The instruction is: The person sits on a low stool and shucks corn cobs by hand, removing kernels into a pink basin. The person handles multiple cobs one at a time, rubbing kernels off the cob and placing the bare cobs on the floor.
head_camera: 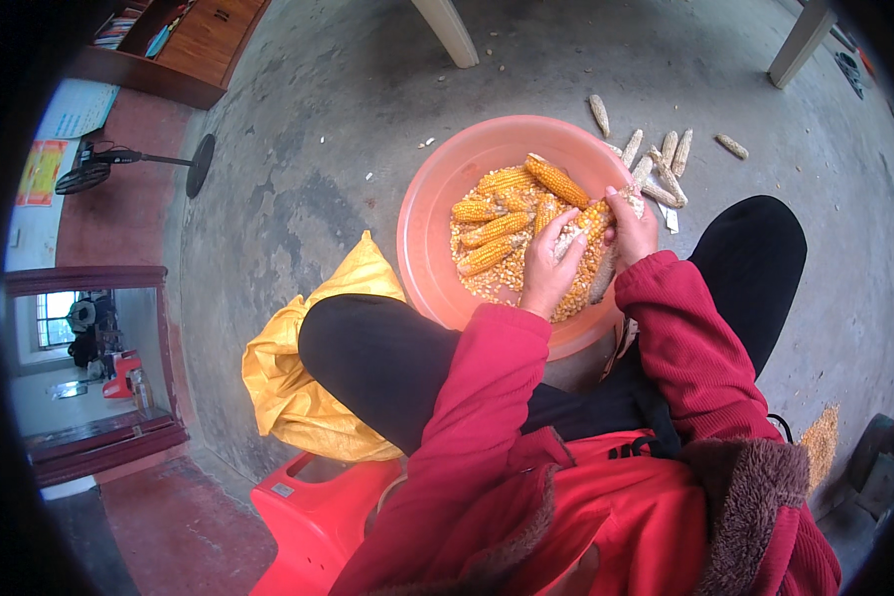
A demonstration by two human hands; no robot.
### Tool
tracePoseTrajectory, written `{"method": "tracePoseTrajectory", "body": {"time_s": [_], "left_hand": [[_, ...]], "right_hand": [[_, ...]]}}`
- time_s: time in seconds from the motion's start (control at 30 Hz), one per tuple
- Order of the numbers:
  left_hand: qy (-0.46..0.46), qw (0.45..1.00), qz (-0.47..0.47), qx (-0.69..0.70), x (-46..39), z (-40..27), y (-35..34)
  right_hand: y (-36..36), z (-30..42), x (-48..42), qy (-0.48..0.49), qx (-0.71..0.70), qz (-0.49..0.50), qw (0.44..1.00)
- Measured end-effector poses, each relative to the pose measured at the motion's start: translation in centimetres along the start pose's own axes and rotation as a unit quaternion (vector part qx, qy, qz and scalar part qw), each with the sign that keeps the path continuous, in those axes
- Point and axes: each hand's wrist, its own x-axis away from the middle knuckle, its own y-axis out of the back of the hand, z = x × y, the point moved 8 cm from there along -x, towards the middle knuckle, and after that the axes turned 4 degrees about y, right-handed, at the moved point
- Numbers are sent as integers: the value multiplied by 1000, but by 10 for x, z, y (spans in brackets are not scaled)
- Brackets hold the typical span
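Observation:
My left hand [550,268] is over the pink plastic basin [426,246], its fingers closed around a pale, bare corn cob [567,240]. Beside it, my right hand [635,229] grips a partly shelled ear of corn [596,216], with yellow kernels on the end towards my left hand and a whitish stripped part near my thumb. The two meet between my hands, and my fingers hide part of both. Below them in the basin, several whole yellow ears [498,229] rest on loose kernels [514,279]. Another pale cob [603,276] leans inside the near right wall.
Several stripped cobs [667,175] lie on the concrete floor [283,149] right of the basin. A yellow woven sack [298,387] and red plastic stool [313,499] are at my left. Kernels [819,447] are heaped at lower right. A pedestal fan [141,156] stands far left.

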Motion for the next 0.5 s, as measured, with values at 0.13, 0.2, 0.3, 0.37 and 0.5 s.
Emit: {"method": "tracePoseTrajectory", "body": {"time_s": [0.13,0.2,0.3,0.37,0.5], "left_hand": [[-54,996,1,-76,0,-11,-2],[-70,991,0,-110,1,-16,-3],[-61,989,-11,-133,1,-12,-2],[-49,988,-29,-143,1,-3,4],[-41,993,-27,-106,-1,-11,5]], "right_hand": [[3,-1,0,-11,-4,-6,1000],[4,-1,0,-15,-6,-8,1000],[2,-1,1,-15,-8,-4,1000],[-1,-3,5,-20,-1,-7,1000],[-1,-1,4,-7,-1,3,1000]]}}
